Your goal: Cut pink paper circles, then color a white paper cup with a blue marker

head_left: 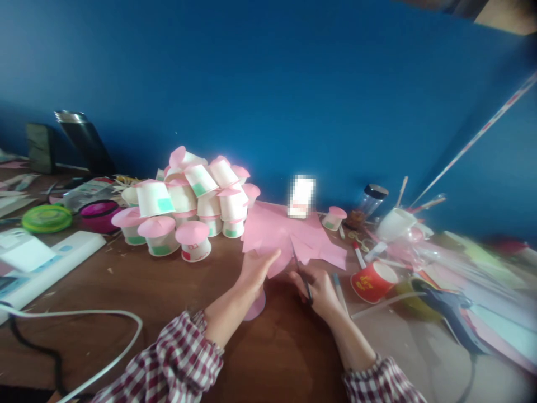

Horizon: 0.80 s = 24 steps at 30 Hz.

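Observation:
My left hand (253, 278) is closed on a piece of pink paper (280, 260), with the thumb on top of it. My right hand (321, 291) grips dark-handled scissors (295, 258), whose blades point away from me at the right edge of that piece. Whether the blades touch the paper is hard to tell. Behind both hands lie larger pink sheets (268, 221) with cut edges. A round pink paper disc (255, 309) lies on the table, partly hidden under my left wrist.
Left of my hands is a pile of paper cups (156, 198) with pink paper tops. A single capped cup (334, 218) stands near the wall. On the right are a red paper cup (373, 281), a marker (359, 255) and a glue gun (455, 313). A power strip (62, 260) lies at left.

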{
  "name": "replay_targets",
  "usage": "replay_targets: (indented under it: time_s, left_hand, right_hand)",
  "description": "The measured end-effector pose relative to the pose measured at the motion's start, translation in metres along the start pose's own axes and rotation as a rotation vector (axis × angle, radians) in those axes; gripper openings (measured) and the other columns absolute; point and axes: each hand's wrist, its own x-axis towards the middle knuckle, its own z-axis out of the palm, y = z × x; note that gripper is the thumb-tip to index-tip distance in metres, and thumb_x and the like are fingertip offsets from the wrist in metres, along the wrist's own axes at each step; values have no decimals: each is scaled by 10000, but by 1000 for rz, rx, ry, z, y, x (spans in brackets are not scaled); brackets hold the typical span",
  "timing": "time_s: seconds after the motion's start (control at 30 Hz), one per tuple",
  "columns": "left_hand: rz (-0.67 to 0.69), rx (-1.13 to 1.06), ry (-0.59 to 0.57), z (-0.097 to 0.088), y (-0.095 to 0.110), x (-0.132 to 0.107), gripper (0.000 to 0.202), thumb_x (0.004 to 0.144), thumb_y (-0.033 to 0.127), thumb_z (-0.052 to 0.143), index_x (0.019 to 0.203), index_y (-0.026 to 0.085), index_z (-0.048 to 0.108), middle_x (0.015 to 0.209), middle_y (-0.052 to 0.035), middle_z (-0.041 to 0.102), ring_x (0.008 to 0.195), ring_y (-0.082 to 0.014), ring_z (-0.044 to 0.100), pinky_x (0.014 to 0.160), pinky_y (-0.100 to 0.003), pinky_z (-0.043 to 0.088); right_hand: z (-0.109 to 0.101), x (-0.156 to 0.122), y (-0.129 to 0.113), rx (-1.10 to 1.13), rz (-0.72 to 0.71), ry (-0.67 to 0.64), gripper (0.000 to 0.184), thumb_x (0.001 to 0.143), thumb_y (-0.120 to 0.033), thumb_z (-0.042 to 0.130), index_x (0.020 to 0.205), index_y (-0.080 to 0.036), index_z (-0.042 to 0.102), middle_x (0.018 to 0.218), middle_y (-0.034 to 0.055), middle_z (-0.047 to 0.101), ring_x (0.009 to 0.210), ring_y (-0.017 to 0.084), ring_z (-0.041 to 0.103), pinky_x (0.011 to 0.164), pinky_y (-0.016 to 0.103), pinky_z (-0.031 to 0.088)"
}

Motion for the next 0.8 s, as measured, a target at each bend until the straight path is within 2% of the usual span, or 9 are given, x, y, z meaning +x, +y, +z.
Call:
replay_targets:
  time_s: [0.23, 0.53, 0.63, 0.7, 0.8]
  left_hand:
    - [3, -6, 24, 0, 0, 1, 320, 611, 325, 759, 810, 85, 690, 784, -140, 711, 729, -251, 668, 656, -343, 520]
    - [10, -13, 0, -1, -1, 2, 323, 638, 320, 741, 850, 85, 681, 814, -147, 712, 756, -271, 674, 703, -383, 521]
    - [17, -13, 30, 0, 1, 2, 327, 627, 323, 750, 850, 94, 682, 810, -132, 712, 755, -258, 673, 701, -369, 520]
    - [28, -6, 55, 0, 2, 2, 332, 622, 331, 754, 856, 106, 685, 820, -120, 713, 772, -252, 670, 701, -355, 519]
    - [24, 7, 25, -1, 1, 3, 354, 627, 362, 748, 864, 106, 690, 832, -128, 713, 781, -259, 668, 682, -349, 520]
  right_hand:
    - [1, 1, 2, 22, -8, -3, 366, 813, -493, 543, 656, -163, 559, 414, -58, 428, 371, 90, 415, 393, 198, 305]
    - [1, 0, -1, 18, -8, -4, 386, 805, -500, 543, 598, -175, 538, 400, -53, 430, 365, 90, 409, 386, 198, 297]
    - [1, 0, -1, 20, -6, -4, 391, 807, -497, 542, 578, -182, 525, 399, -51, 432, 366, 92, 413, 390, 200, 302]
    - [1, 0, -1, 23, -8, 4, 374, 807, -498, 543, 606, -183, 544, 400, -52, 433, 365, 95, 412, 389, 204, 303]
    - [1, 0, 0, 31, -5, 11, 365, 797, -515, 548, 652, -181, 570, 402, -58, 429, 363, 99, 415, 387, 206, 315]
